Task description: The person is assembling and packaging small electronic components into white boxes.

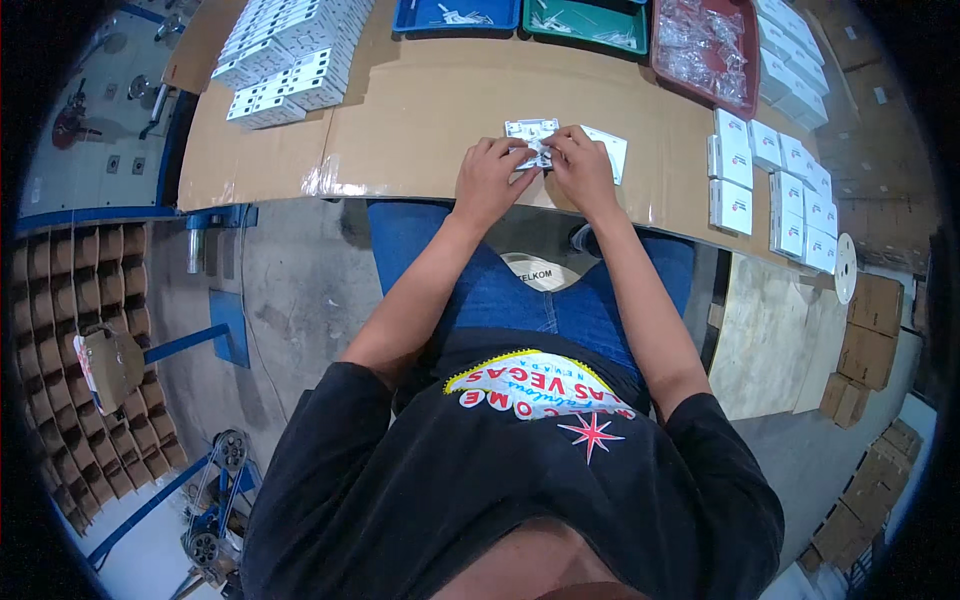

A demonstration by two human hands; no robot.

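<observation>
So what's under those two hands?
A white part shows under the left hand and right hand, and a white plate peeks out behind the right. Hands hide some of both; what's covered can't be seen.

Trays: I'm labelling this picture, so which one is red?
The rightmost tray, beside the white boxes and holding clear plastic pieces; the middle tray is green, the left tray blue.

A head-worn fisheye camera looks steeply down, a black printed T-shirt close below, the bare left hand and bare right hand farther off at a brown cardboard-covered worktop.
</observation>
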